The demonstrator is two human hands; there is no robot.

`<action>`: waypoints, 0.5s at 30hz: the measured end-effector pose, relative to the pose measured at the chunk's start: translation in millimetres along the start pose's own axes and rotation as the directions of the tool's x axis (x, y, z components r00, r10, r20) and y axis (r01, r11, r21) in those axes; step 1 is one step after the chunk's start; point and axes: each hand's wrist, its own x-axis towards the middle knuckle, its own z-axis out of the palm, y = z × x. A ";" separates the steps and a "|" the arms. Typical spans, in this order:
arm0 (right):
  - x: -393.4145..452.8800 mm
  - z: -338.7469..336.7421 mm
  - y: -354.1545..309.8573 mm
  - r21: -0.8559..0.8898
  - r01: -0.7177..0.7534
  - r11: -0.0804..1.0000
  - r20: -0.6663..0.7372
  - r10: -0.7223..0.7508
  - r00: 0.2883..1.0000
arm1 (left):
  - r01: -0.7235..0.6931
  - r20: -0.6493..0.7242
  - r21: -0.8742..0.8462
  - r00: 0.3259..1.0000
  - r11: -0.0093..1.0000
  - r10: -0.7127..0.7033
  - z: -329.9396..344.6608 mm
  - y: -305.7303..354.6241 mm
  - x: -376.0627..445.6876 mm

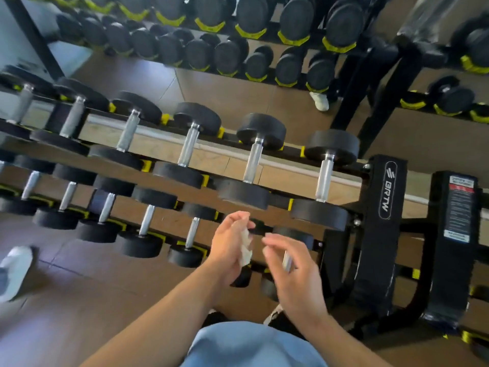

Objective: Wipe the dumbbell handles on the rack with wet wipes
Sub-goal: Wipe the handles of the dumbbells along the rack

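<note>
Clearly, the left hand held a crumpled wipe, the right hand was loosely open beside it, and the rack carried dumbbells in rows.

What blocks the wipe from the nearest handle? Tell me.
Only the right hand. It hovers in front of the closest lower-tier dumbbell handle, covering most of it. The wipe sits bunched in the left hand, just left of that handle. The upper-tier handles look unobstructed.
</note>
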 end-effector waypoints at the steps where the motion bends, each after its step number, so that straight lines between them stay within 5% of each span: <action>1: 3.8 9.5 -1.7 0.106 -0.160 0.981 -0.021 0.163 0.986 | 0.004 0.037 0.058 0.999 0.998 -0.006 -13.0 0.8 -2.4; 4: 16.7 45.7 8.9 0.389 -0.664 0.639 0.308 0.589 0.747 | 0.038 0.184 0.174 0.980 0.984 -0.071 -46.8 0.5 -15.4; 7: 13.3 79.8 18.7 0.374 -0.792 0.482 0.572 0.553 0.606 | 0.083 0.245 0.278 0.957 0.957 -0.155 -76.6 -5.1 -27.0; 10: 1.3 104.2 17.6 0.325 -0.754 0.572 0.578 0.510 0.636 | 0.118 0.209 0.333 0.958 0.936 -0.196 -112.7 -18.9 -26.9; 15: -24.6 136.0 11.5 0.215 -0.600 0.770 0.329 0.522 0.787 | 0.190 0.178 0.358 0.947 0.914 -0.266 -163.7 -29.1 -28.5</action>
